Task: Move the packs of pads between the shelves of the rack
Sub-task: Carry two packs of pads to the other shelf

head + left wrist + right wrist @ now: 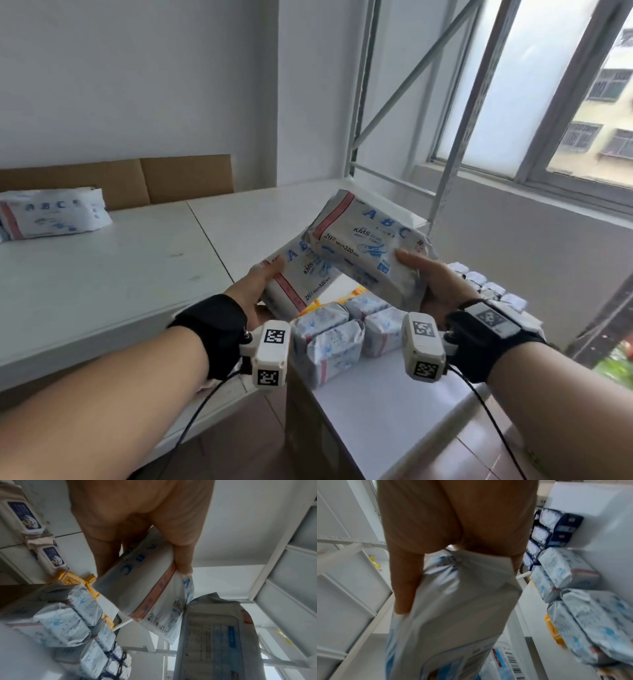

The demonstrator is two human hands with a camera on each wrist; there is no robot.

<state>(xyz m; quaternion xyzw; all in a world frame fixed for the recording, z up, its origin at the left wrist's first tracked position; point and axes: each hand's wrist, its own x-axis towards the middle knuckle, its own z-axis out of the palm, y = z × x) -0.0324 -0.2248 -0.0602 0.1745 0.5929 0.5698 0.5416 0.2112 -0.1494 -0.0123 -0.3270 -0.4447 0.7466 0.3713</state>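
The left hand (265, 286) is clamped on one pack of pads (297, 278), thumb on its printed face and fingers beneath. The right hand (433, 279) is clamped on a second pack (368, 245) in the same manner. Both packs are held in the air, tilted, above the front edge of the upper shelf (137, 260) of the rack (455, 144); the second pack overlaps the first. A third pack (51, 214) lies at the far left of that shelf, before a strip of cardboard (185, 178). On the lower shelf (387, 414), beneath the hands, smaller packs (334, 337) stand in rows. A window (548, 85) is to the right.
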